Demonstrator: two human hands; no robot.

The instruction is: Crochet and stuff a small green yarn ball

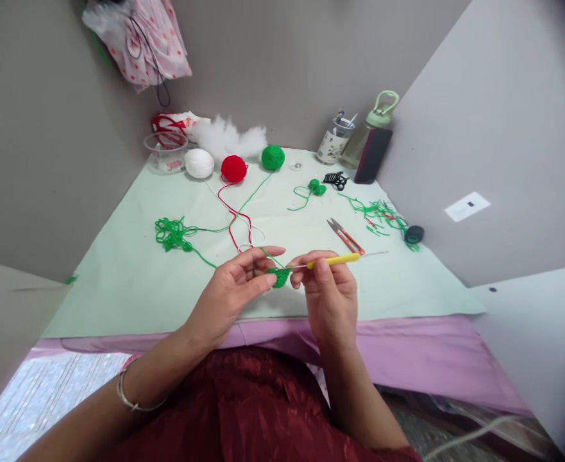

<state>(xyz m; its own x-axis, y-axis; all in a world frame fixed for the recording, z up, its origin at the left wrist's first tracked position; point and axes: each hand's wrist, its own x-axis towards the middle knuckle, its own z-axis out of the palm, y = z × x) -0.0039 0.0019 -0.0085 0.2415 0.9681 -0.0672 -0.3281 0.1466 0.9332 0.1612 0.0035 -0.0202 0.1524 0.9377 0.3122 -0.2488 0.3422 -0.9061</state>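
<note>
Near the table's front edge, my left hand pinches a small green crochet piece between thumb and fingers. Green yarn passes over its fingers. My right hand grips a crochet hook by its yellow handle, and the metal shaft points left to the top of the green piece. Whether the tip sits inside a stitch is too small to tell. A loose green yarn tangle lies to the left, with a strand running toward my left hand. Beyond my right hand are orange-handled thread snips.
At the back stand a clear plastic tub, white yarn ball, red yarn ball, green yarn ball and white stuffing. Rightward are a pen cup, bottle, phone, black claw clip and yarn scraps.
</note>
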